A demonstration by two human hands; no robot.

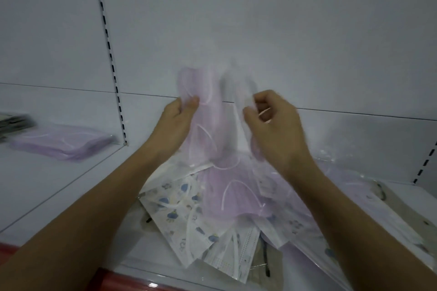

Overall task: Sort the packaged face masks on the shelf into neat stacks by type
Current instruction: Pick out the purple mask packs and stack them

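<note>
Sorting in progress: we lift purple mask packs (203, 111) above the mixed pile (201, 215), left hand (176, 117) pinching them, right hand (272, 123) curled on a blurred pack edge, likely to join the purple stack (63, 140) left of the pile.

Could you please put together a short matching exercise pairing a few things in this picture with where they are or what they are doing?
Things:
1. left hand
2. purple stack
3. printed masks
4. dark packs

Places or states:
A. at the far left edge of the shelf
B. holding up a purple mask pack
C. lying neatly left of the slotted upright
D. loose in the pile under the arms

Pairs: 1-B, 2-C, 3-D, 4-A
</note>
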